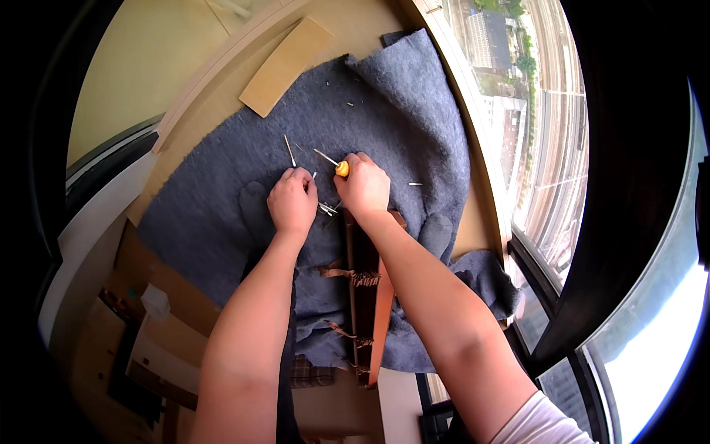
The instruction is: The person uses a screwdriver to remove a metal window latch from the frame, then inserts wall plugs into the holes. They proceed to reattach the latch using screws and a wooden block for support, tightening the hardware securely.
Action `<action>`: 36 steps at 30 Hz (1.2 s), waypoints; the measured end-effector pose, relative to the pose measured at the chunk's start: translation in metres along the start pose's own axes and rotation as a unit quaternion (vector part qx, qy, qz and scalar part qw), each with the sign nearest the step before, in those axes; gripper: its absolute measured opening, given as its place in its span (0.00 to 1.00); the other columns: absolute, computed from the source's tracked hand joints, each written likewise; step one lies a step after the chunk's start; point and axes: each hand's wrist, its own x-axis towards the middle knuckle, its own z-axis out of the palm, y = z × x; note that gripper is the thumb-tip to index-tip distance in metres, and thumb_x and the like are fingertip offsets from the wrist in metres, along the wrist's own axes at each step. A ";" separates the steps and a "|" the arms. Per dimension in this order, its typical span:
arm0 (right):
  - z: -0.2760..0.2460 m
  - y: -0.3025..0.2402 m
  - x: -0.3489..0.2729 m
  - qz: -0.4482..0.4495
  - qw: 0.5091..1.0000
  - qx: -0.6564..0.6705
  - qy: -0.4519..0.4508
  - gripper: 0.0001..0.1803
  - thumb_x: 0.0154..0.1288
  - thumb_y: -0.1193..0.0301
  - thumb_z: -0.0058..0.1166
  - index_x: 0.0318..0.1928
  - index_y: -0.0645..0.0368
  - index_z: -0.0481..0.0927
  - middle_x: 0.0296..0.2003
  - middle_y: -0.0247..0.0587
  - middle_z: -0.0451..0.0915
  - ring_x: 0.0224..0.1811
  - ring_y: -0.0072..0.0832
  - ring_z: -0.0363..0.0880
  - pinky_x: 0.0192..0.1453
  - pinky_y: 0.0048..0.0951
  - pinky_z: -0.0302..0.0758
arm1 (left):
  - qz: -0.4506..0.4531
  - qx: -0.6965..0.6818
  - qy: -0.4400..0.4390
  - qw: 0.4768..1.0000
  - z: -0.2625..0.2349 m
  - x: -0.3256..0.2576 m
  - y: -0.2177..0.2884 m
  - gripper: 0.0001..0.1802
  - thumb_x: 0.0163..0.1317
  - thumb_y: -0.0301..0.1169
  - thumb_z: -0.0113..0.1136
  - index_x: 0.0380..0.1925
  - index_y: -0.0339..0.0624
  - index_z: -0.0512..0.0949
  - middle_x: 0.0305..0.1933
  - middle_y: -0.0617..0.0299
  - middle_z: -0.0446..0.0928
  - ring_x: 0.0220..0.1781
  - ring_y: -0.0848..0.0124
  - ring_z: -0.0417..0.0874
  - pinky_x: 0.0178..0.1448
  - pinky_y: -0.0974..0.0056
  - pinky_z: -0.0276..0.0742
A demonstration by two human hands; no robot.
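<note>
head view: a person works at a wooden table (pixel 222 81) covered by a grey felt blanket (pixel 399 111), both bare forearms coming in from the lower edge. the right hand (pixel 364 186) is clenched around a screwdriver (pixel 333 163) with a yellow handle, its thin metal shaft pointing up and to the left over the blanket. the left hand (pixel 292 201), just beside the right, has its fingers curled down onto the blanket, a thin metal pin (pixel 290 151) sticking out above them; whether it grips the pin cannot be told. between the two hands lies a small metal part (pixel 326 209), too small to make out. a long dark wooden piece (pixel 367 296) with tasselled straps lies on the blanket under the right wrist and runs toward the person. small screws (pixel 415 183) lie scattered on the blanket. a pale wooden board (pixel 285 66) rests at the blanket's far edge. to the right, a window (pixel 547 148) overlooks buildings far below.
</note>
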 end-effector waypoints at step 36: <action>-0.246 -0.094 -0.191 0.236 0.860 0.387 -0.233 0.08 0.70 0.71 0.66 0.42 0.62 0.83 0.30 0.33 0.86 0.30 0.15 0.83 0.37 0.21 0.79 | -0.263 -0.083 0.048 0.960 -0.003 0.050 0.023 0.12 0.64 0.39 0.69 0.39 0.43 0.82 0.44 0.50 0.86 0.48 0.47 0.86 0.53 0.46 0.80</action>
